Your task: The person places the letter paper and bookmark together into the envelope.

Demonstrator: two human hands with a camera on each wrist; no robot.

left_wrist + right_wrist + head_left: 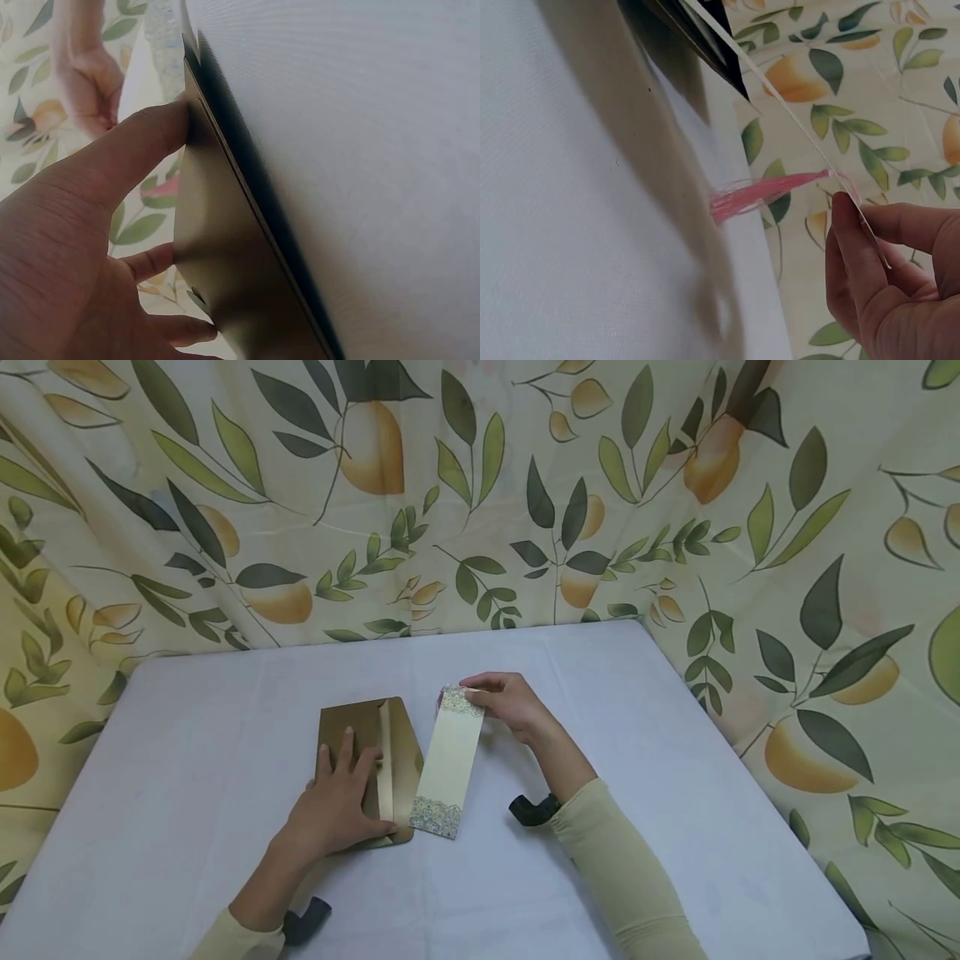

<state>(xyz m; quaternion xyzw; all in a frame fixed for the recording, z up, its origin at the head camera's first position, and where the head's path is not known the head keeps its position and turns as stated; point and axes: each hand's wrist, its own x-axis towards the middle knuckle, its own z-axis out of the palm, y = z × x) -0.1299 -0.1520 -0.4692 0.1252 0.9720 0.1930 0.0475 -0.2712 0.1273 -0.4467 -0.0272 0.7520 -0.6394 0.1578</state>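
A gold-brown envelope (341, 720) lies on the table, its flap folded out on the right side. My left hand (330, 814) rests on it with fingers spread; in the left wrist view the thumb (154, 142) touches the envelope near its edge. Just to the right is a cream bookmark (453, 760) with patterned lace-like bands at both ends. My right hand (513, 702) pinches the bookmark's top end between thumb and fingers. A pink tassel (769, 193) hangs from that end in the right wrist view. The bookmark's lower end is beside the envelope's right edge.
A white cloth covers the table (600, 693). Behind and around it hangs a curtain (480, 485) printed with leaves and orange fruit. Dark wrist straps (534, 810) sit at both sleeve cuffs.
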